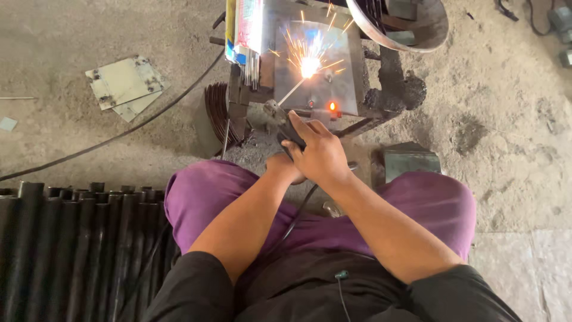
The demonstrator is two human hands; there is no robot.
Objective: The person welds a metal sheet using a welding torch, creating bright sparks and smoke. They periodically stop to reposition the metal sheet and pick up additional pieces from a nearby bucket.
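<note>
My right hand (319, 152) grips a dark welding electrode holder (285, 126); its thin rod (293, 90) reaches up to a bright arc with flying sparks (309, 65) on a grey metal plate (339, 89). My left hand (286, 168) sits under the right wrist, mostly hidden, and seems to brace it. A glowing orange spot (332, 107) shows at the plate's lower edge. The holder's black cable (298, 214) runs down between my purple-trousered knees.
A packet of welding rods (244, 36) leans at the plate's left. Black steel pipes (65, 238) lie stacked at lower left. Flat metal plates (122, 83) and a black cable (119, 136) lie on the dusty floor. A round metal pan (417, 37) and a metal block (411, 160) stand at right.
</note>
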